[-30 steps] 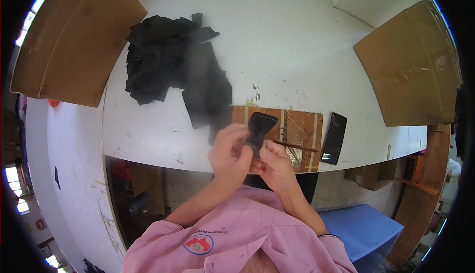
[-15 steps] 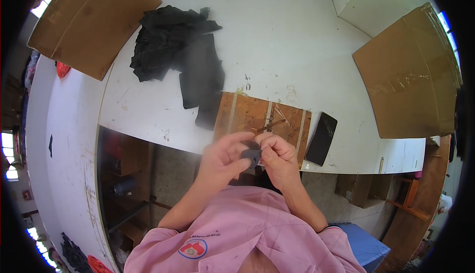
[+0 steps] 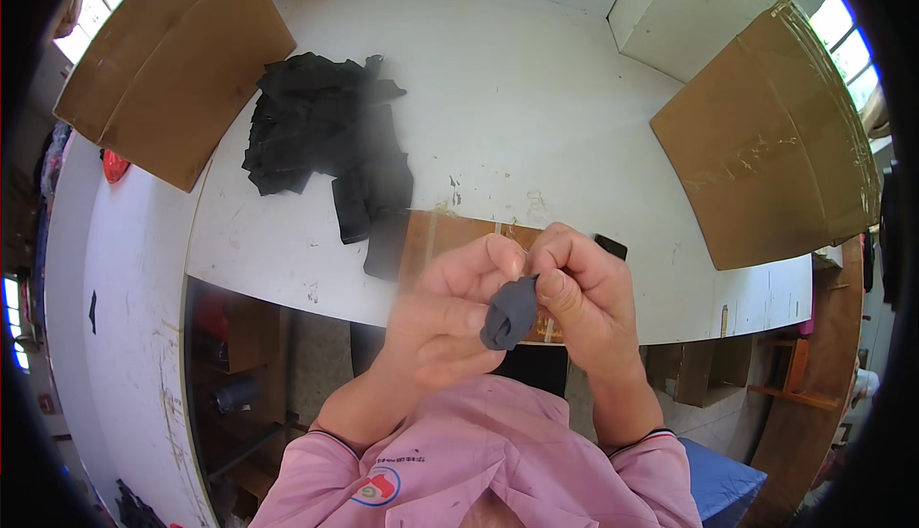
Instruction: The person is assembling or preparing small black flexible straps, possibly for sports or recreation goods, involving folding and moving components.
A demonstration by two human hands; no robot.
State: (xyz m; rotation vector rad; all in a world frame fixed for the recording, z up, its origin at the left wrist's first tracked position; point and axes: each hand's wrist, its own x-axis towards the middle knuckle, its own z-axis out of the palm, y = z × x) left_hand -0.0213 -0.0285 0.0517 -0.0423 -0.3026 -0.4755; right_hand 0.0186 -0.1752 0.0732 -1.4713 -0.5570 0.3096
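Note:
A small dark grey piece of fabric (image 3: 509, 315), folded or bunched up, is held up in front of my chest. My left hand (image 3: 442, 313) grips it from the left, thumb against its side. My right hand (image 3: 593, 303) pinches its upper right edge between thumb and forefinger. The fingertips of both hands nearly meet above the cloth. Behind them, at the table's front edge, lies a brown board (image 3: 421, 241) with pale strips, mostly covered by my hands. A pile of black fabric pieces (image 3: 316, 131) lies further back on the left.
A white table (image 3: 517, 97) spreads out ahead. Cardboard boxes stand at the back left (image 3: 177, 68) and the right (image 3: 766, 140). A black phone (image 3: 611, 247) is partly hidden behind my right hand. Below the table are shelves (image 3: 235, 327), and a blue box-like object (image 3: 723, 480) sits at lower right.
Both hands have risen closer to the camera with the grey fabric, which now shows more fully. My right hand now covers most of the phone. The whole view has shifted slightly.

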